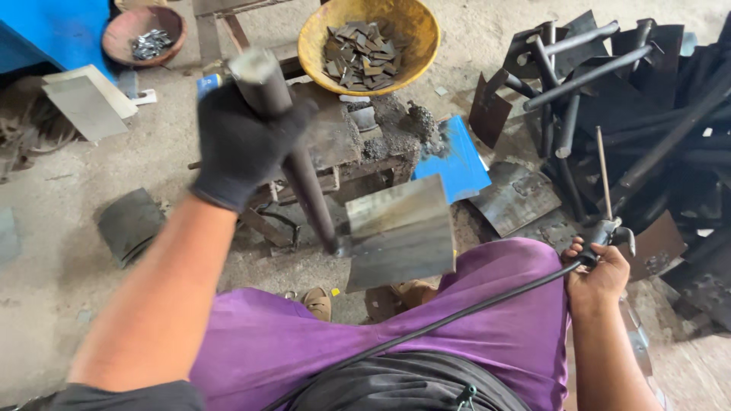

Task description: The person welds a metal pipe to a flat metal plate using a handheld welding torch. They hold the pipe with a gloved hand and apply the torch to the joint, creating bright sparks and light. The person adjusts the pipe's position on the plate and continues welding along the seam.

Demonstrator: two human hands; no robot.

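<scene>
Head view: gloved left hand (pixel 242 141) grips the dark steel pipe-handled spade (pixel 358 205), its shaft slanting down-right toward the blade; bare right hand (pixel 598 275) closed on the rod-tipped welding holder (pixel 605 224).

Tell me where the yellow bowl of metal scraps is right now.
In the head view, the yellow bowl sits at top centre, just beyond the small metal stand, up and right of the gloved left hand.

A gloved left hand (pixel 242 144) grips a metal pipe with a flat blade (pixel 335 205); the bare right hand (pixel 598 274) holds an electrode holder (pixel 608 228).

Beyond the left fingers sits a yellow bowl of metal scraps (pixel 371 42); past the right fingers lies a dark pile of finished pieces (pixel 632 114).
</scene>
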